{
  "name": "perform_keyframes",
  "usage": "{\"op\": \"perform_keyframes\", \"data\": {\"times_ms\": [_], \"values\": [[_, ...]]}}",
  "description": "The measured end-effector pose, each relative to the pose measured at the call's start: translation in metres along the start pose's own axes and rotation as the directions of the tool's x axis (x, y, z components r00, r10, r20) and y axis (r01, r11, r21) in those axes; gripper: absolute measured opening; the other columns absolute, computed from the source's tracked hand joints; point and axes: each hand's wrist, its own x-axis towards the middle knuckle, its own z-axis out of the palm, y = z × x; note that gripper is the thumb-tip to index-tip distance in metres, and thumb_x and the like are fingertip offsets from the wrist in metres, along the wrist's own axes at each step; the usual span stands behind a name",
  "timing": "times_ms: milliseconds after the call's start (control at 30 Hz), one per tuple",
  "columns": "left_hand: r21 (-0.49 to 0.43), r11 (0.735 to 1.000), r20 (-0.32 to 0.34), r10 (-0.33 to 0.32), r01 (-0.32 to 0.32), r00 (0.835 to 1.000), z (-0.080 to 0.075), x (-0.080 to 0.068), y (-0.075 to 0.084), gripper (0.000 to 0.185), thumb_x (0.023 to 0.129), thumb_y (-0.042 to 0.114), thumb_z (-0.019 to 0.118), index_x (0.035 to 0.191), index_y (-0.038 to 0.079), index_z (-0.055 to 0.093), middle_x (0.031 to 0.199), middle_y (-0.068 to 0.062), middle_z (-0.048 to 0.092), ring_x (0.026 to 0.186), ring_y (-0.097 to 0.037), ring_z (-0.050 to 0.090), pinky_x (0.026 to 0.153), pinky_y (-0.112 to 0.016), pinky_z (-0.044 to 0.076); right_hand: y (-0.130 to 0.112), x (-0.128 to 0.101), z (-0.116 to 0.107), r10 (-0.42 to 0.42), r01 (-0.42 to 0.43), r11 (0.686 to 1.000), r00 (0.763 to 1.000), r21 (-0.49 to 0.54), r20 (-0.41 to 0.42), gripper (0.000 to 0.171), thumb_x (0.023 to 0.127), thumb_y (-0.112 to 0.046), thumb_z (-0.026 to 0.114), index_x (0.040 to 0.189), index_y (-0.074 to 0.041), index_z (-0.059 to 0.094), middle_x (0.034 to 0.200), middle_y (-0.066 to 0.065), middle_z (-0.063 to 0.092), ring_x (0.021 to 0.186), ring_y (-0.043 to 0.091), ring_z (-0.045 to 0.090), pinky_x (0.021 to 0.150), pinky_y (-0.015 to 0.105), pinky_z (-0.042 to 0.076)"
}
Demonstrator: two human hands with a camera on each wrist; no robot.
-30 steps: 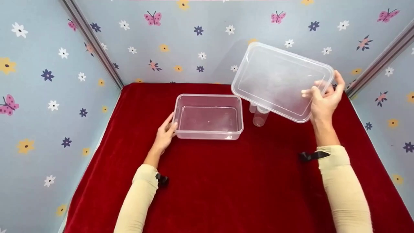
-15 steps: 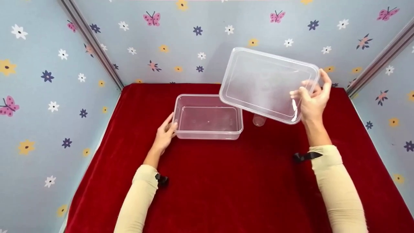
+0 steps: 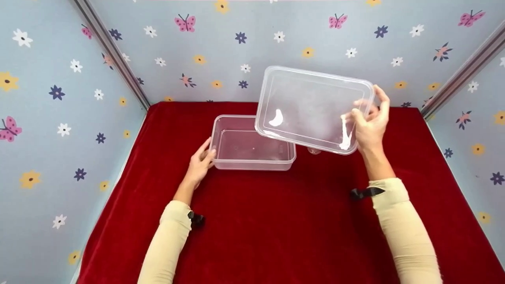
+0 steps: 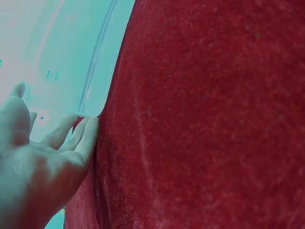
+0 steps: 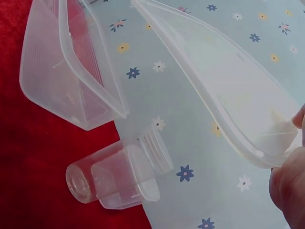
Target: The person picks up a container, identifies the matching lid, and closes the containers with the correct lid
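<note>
Small bottles (image 5: 119,174) (right wrist view) sit behind the lid (image 3: 313,108).

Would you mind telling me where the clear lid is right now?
In the head view the clear lid is held in the air by the right hand, tilted above the right end of the open container on the red cloth.

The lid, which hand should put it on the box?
Probably the right hand: it already grips the clear lid by its edge, raised beside the open box. The left hand only rests flat against the box's side, steadying it.
</note>
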Motion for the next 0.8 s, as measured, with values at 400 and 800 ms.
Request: {"op": "perform_keyframes", "data": {"times_ms": [400, 800], "values": [[0.049, 0.999, 0.022, -0.021, 0.02, 1.0, -0.003, 0.004, 0.011, 0.063, 0.119, 0.014, 0.054, 0.178, 0.012, 0.033, 0.168, -0.034, 0.053, 0.144, -0.044, 0.066, 0.124, -0.054, 0.056, 0.002, -0.005, 0.004, 0.002, -0.002, 1.0, 0.999, -0.008, 0.039, 0.075, 0.092, 0.025, 0.055, 0.16, -0.005, 0.046, 0.097, 0.011, 0.073, 0.058, 0.02, 0.075, 0.057, 0.031, 0.066], [0.104, 0.991, -0.005, 0.079, -0.078, 0.997, 0.001, 0.01, 0.032, 0.067, 0.113, 0.007, 0.064, 0.174, 0.0, 0.036, 0.178, -0.032, 0.04, 0.171, -0.046, 0.035, 0.144, -0.057, 0.028, 0.007, -0.01, 0.008, -0.009, 0.007, 1.0, 0.997, 0.024, 0.074, 0.077, 0.091, 0.028, 0.054, 0.161, -0.002, 0.043, 0.098, 0.01, 0.072, 0.058, 0.02, 0.075, 0.056, 0.031, 0.066]]}}
